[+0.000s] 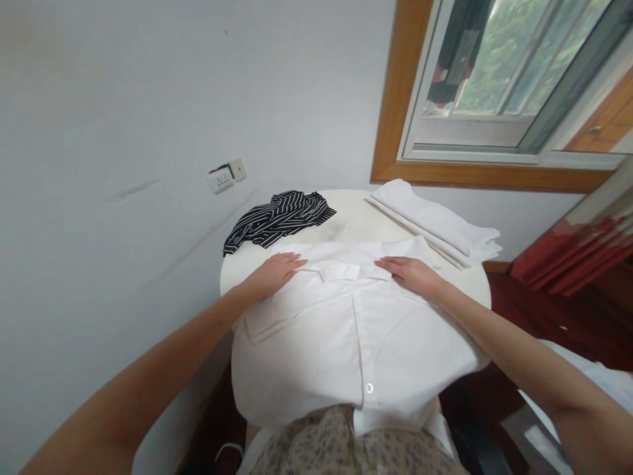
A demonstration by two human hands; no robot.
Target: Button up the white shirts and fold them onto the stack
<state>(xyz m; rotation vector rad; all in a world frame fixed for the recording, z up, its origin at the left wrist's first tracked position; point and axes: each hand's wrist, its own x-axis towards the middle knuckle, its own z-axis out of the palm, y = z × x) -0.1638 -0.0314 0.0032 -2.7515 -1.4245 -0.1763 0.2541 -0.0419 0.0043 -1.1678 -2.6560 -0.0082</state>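
Observation:
A white button-up shirt lies spread over a small round white table, front up, with its lower part hanging off the near edge. My left hand rests flat on the shirt near the collar's left side, fingers stretched out. My right hand lies flat on the shirt at the collar's right side, fingers extended too. Neither hand grips anything.
A crumpled black-and-white striped garment lies at the table's far left. Folded white cloth is stacked at the far right. A wall socket is on the white wall. A wood-framed window is at upper right, red fabric below it.

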